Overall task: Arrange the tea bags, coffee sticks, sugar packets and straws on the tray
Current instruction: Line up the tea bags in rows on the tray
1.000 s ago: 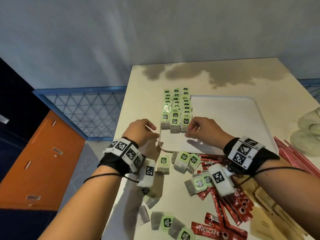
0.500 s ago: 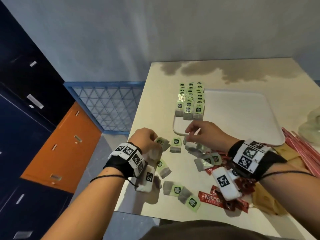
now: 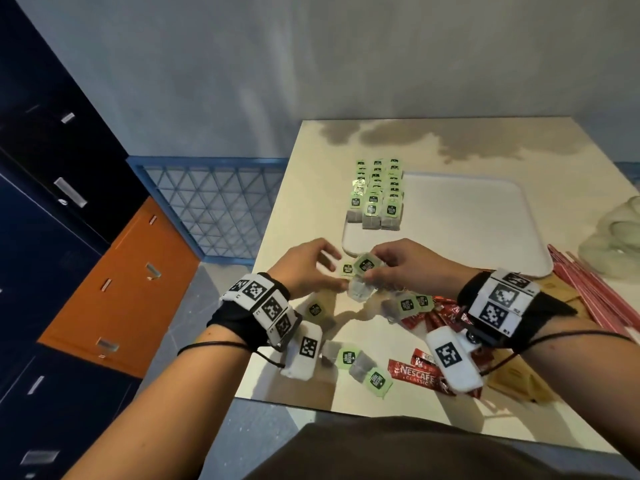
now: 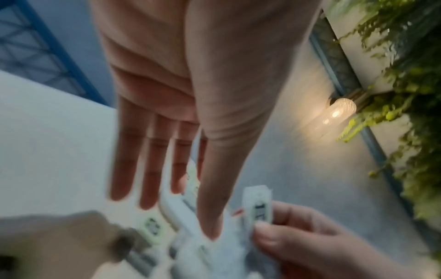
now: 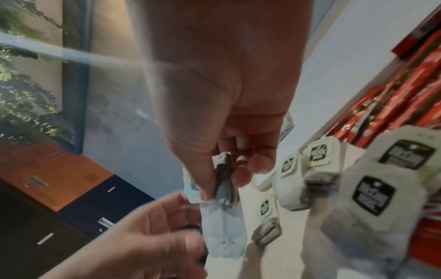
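head view: the right hand [image 3: 412,268] pinches a green-tagged tea bag [image 3: 363,277] just short of the near left corner of the white tray [image 3: 485,230], and the left hand [image 3: 304,268] reaches in beside it with its fingers spread. three rows of tea bags [image 3: 377,195] already run along the tray's left edge. loose tea bags, red nescafe coffee sticks [image 3: 415,372], brown sugar packets [image 3: 519,379] and red straws [image 3: 588,289] lie on the table [image 3: 571,143] near and right of the hands. to do this step well, i'd square the bag and its tag between both hands first, then set it down overlapping the front of a row, tag facing up.

left wrist view: the left hand's fingers [image 4: 148,169] are straight and apart, holding nothing; the thumb tip lies near the bag's paper, but blur hides whether it touches. the right hand grips the tag here.

right wrist view: the right hand's thumb and fingers [image 5: 241,173] are clamped on the folded top of the tea bag, whose body hangs below. keep the pinch light so the bag stays flat, and steady the loose end with the left hand.
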`<state>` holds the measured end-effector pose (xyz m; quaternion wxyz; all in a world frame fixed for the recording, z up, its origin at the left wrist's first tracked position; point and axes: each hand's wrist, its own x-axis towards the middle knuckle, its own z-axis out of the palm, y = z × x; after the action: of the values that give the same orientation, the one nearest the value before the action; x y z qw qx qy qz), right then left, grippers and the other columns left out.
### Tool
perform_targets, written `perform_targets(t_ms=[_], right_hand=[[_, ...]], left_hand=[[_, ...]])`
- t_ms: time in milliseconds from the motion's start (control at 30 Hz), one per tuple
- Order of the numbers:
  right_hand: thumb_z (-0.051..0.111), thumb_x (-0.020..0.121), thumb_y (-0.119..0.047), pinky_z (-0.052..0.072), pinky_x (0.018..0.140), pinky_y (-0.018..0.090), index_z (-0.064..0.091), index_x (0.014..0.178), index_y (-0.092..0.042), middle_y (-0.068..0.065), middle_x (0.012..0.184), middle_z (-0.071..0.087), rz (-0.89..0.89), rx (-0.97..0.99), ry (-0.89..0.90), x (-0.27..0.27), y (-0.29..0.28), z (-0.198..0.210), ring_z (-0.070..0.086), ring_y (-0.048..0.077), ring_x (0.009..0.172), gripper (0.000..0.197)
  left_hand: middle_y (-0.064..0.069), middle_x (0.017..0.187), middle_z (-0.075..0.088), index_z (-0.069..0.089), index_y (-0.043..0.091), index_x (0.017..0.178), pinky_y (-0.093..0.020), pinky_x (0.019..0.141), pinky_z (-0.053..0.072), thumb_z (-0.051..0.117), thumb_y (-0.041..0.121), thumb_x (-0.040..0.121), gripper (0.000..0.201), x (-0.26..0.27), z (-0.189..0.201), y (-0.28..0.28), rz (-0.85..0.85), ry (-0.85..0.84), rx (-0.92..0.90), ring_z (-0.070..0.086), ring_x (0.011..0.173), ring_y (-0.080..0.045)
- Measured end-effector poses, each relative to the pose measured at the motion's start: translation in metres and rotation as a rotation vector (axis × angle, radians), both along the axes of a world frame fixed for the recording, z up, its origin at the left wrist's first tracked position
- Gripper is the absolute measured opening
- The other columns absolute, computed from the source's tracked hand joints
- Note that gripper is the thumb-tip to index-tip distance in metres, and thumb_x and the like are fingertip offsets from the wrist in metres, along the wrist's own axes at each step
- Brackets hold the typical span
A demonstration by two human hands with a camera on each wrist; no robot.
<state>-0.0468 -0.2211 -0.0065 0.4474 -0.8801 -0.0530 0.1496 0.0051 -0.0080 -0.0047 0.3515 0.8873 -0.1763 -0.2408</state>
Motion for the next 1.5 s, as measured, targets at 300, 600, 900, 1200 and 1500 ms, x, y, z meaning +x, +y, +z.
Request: perform_targets(t_ms=[300,600,900,1200,1500], right_hand=[[0.066,0.092,-0.029,0.051,0.077,0.026,0.068,0.1,-0.016,0.004,0.098,0.073,0.036,0.042,0.096,-0.007,-0.012,-0.004,0.067,0.014,0.084,0.015],[0.068,0.09,-0.027,0.052,0.084,0.035,0.071,0.106,-0.014,0.007,0.102,0.072,0.189,0.105,0.123,-0.004,0.013,-0.008,0.067,0.02,0.089,0.02],[0.071,0.089,-0.023,0.052,0.084,0.041,0.066,0.099,-0.01,0.011,0.095,0.072,0.063,0.076,0.072,0.005,0.006,-0.021,0.065,0.017,0.081,0.016],[0.071,0.088,-0.016,0.054,0.091,0.047,0.065,0.106,-0.012,0.005,0.102,0.074,-0.098,0.095,0.027,0.012,-0.012,-0.016,0.07,0.023,0.095,0.019],[0.065,0.092,-0.009,0.057,0.082,0.026,0.06,0.117,-0.017,0.008,0.109,0.073,-0.207,0.399,0.088,0.02,-0.02,0.003,0.071,0.018,0.097,0.027]], left_hand=[[0.007,0.087,0.063,0.06,0.026,0.084,-0.026,0.068,0.045,0.089,0.039,0.061,0.04,-0.001,-0.041,0.019,-0.005,0.03,0.467,0.059,0.081,-0.012],[-0.007,0.073,0.064,0.056,0.013,0.092,-0.025,0.053,0.056,0.084,-0.004,0.068,0.04,-0.009,-0.013,0.0,0.01,0.119,-0.086,0.063,0.052,-0.012],[0.011,0.102,0.062,0.06,0.032,0.103,-0.027,0.076,0.051,0.094,0.027,0.052,0.062,-0.011,-0.032,0.044,-0.247,0.079,0.398,0.06,0.092,-0.013],[0.008,0.08,0.066,0.066,0.026,0.079,-0.023,0.066,0.048,0.078,0.032,0.072,0.016,-0.002,-0.04,0.032,-0.165,-0.054,0.327,0.063,0.079,-0.014],[-0.015,0.087,0.065,0.057,0.005,0.095,-0.051,0.084,0.058,0.062,0.007,0.093,0.005,0.02,-0.022,-0.031,0.41,0.314,-0.419,0.067,0.071,-0.026]])
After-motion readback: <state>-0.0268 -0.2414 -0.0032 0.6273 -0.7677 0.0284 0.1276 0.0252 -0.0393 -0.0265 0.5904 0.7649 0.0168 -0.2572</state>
